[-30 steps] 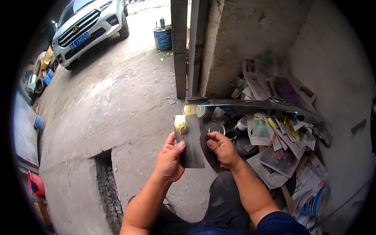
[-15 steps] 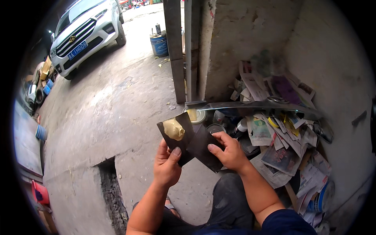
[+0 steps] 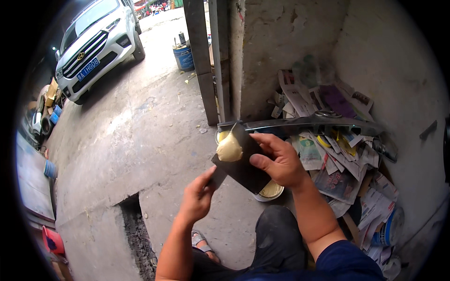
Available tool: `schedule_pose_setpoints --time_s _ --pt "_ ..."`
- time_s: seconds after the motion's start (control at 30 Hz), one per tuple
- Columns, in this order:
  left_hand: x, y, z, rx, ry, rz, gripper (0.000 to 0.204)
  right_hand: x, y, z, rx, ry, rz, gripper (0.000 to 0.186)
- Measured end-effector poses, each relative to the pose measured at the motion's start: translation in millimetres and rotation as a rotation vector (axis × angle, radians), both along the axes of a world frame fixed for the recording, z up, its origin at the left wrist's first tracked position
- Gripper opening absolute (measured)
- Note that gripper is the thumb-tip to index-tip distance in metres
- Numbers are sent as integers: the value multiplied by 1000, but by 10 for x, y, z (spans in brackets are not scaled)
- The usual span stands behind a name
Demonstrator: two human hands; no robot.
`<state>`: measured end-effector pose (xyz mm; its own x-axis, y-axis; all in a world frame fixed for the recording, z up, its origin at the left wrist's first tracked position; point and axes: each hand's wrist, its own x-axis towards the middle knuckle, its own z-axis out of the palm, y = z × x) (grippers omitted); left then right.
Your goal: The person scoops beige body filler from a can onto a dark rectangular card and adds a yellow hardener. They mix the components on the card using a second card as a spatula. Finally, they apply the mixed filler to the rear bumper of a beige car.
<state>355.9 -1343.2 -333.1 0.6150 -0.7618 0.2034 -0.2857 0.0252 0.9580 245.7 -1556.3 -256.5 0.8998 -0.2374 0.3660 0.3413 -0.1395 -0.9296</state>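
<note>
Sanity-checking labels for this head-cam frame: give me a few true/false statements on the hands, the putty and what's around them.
1. The right hand holds a dark flat board with a lump of pale yellow putty on it. True.
2. The left hand hangs free, touching nothing. False: it grips a dark blade that meets the board's lower edge.
3. Newspapers lie piled against the wall on the person's right. True.
4. A red car is parked up the lane. False: the car is white.
5. A long dark trim strip lies across the papers. True.
6. The blue bucket sits between the person's feet. False: it stands far off beside the grey post.
</note>
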Motion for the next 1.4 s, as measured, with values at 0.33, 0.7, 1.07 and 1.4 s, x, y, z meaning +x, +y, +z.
schedule_pose_setpoints --time_s 0.33,0.7,1.07,1.4 --pt "83 125 106 -170 507 -266 42 -106 12 -102 -661 -368 107 38" --pt "24 35 123 -539 854 -152 40 -305 -75 -803 475 49 -7 47" --pt "-11 -49 25 -400 618 -39 36 -17 122 -277 926 129 234 42" --pt "-162 -78 92 -461 585 -143 40 -183 237 -833 166 259 -29 37"
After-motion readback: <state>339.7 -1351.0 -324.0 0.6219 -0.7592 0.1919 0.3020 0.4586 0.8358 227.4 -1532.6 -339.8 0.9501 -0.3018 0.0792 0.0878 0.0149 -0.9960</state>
